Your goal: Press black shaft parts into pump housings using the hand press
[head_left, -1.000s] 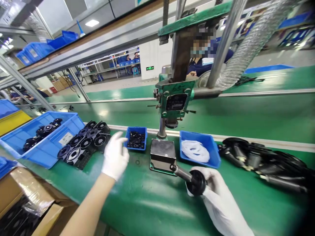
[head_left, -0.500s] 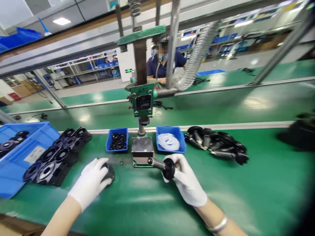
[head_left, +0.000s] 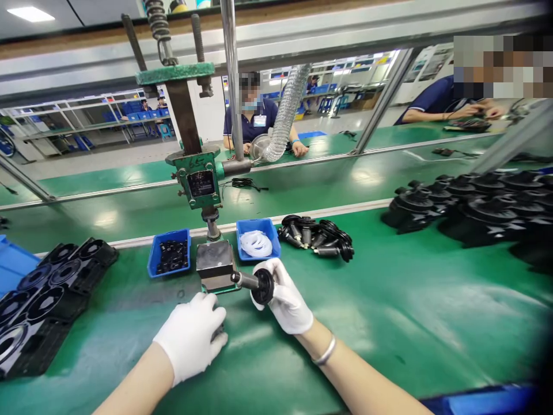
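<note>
My right hand [head_left: 285,300], in a white glove, grips a black shaft part with a round flange [head_left: 259,285] whose end rests at the metal block [head_left: 215,260] of a green hand press [head_left: 199,178]. My left hand [head_left: 192,337], also gloved, is curled over a small black part on the green table just in front of the block; most of that part is hidden under the palm. Behind the block sit a small blue bin of black rings [head_left: 169,259] and a blue bin of white rings [head_left: 258,239].
Black round housings [head_left: 47,288] lie in rows at the left next to a blue crate [head_left: 12,265]. A pile of black shaft parts [head_left: 317,236] lies right of the bins, larger black parts [head_left: 484,202] at far right. Two other people work across the conveyor.
The view has swung right. My left hand went from the bin of black rings to a black part on the table and slid it toward the press block. My right hand kept its grip.
</note>
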A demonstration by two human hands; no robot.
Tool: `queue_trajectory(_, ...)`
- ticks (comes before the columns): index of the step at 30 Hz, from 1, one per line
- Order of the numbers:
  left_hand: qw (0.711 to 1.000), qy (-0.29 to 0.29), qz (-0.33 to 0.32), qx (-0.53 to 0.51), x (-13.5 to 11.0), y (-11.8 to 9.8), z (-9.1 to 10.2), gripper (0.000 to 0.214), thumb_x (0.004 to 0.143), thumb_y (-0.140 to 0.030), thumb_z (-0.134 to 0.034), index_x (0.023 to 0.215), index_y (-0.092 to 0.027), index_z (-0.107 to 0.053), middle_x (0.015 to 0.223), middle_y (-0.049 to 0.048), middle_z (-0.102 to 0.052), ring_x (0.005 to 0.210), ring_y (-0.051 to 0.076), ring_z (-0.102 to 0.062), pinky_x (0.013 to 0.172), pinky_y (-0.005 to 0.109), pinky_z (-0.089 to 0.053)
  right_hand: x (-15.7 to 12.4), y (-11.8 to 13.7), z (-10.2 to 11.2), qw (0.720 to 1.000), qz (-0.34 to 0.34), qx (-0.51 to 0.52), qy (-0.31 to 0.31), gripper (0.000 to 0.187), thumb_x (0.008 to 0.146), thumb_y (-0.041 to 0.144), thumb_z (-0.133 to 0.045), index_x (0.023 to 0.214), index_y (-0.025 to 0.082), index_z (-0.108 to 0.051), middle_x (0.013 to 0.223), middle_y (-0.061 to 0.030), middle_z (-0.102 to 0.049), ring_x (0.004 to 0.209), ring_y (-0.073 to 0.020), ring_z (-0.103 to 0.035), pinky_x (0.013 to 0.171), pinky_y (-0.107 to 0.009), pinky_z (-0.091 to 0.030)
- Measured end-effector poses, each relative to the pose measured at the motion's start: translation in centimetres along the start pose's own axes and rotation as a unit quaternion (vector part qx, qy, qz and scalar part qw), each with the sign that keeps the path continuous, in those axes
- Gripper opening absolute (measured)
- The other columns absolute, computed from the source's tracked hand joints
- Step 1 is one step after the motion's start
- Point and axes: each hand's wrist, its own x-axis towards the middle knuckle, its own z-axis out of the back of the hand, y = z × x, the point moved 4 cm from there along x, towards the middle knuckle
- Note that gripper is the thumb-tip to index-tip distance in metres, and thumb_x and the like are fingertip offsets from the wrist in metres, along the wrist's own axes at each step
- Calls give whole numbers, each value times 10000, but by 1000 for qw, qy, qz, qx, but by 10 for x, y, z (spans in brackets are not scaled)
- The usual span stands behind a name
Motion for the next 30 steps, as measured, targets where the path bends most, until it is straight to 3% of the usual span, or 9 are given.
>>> queue_trajectory(3,994,-63,21,-91,-5,8,0,155,884,-327,-532,884,-224,-647,961,80,-647,894,285,-618,740,420,-531,1,8,1,1000,-5,3,-7,361,745,335,-731,894,245,-414,892,40,-504,505,-95,-516,437,-218,-405)
queue_trajectory(5,954,-172,49,-240,-15,19,2,157,893,-348,-551,937,-227,-640,1005,69,-660,938,263,-623,845,422,-517,-1,16,-2,999,-5,-36,-12,362,751,338,-730,892,246,-410,894,37,-492,509,-94,-497,433,-220,-404)
queue_trajectory(8,788,-350,107,-495,-33,42,-3,202,922,-384,-530,992,-220,-626,1077,63,-668,1022,239,-629,935,377,-499,-8,29,-16,988,28,-155,4,338,756,332,-729,859,231,-423,858,21,-476,590,-117,-487,492,-236,-431)
queue_trajectory(10,671,-414,116,-605,-40,50,-13,236,943,-393,-495,1008,-210,-629,1085,67,-671,1021,235,-640,925,361,-510,-15,33,-27,971,61,-232,16,300,753,300,-708,813,221,-424,810,10,-467,658,-142,-465,569,-256,-436)
queue_trajectory(11,631,-428,108,-638,-41,50,-17,246,944,-395,-493,1011,-203,-632,1082,71,-671,1012,237,-646,917,361,-515,-18,33,-32,963,69,-259,19,277,753,276,-687,792,221,-418,791,7,-463,678,-151,-451,601,-265,-431)
queue_trajectory(13,596,-438,84,-668,-40,48,-22,240,935,-389,-515,1001,-194,-637,1082,77,-666,1010,246,-650,924,380,-513,-24,27,-40,955,69,-286,22,234,754,231,-632,775,225,-398,776,5,-454,680,-156,-428,618,-272,-415)
queue_trajectory(17,622,-435,31,-650,-39,40,-20,202,936,-358,-520,985,-191,-623,1091,85,-643,1046,276,-637,958,444,-483,-31,11,-44,950,58,-307,20,198,705,160,-541,784,233,-375,779,6,-433,673,-157,-407,604,-267,-402)
queue_trajectory(23,720,-433,-29,-541,-42,37,-8,197,915,-349,-564,1035,-201,-613,1114,93,-629,1061,281,-616,937,449,-481,-38,9,-44,913,86,-398,12,288,566,101,-454,808,234,-372,821,-5,-434,710,-171,-417,632,-281,-389)
queue_trajectory(30,768,-402,-94,-488,-31,16,-9,207,905,-315,-577,1087,-219,-600,1146,105,-607,1080,297,-601,905,481,-497,-40,13,-69,884,130,-447,37,316,535,99,-438,810,231,-354,813,4,-401,714,-174,-415,653,-299,-362)
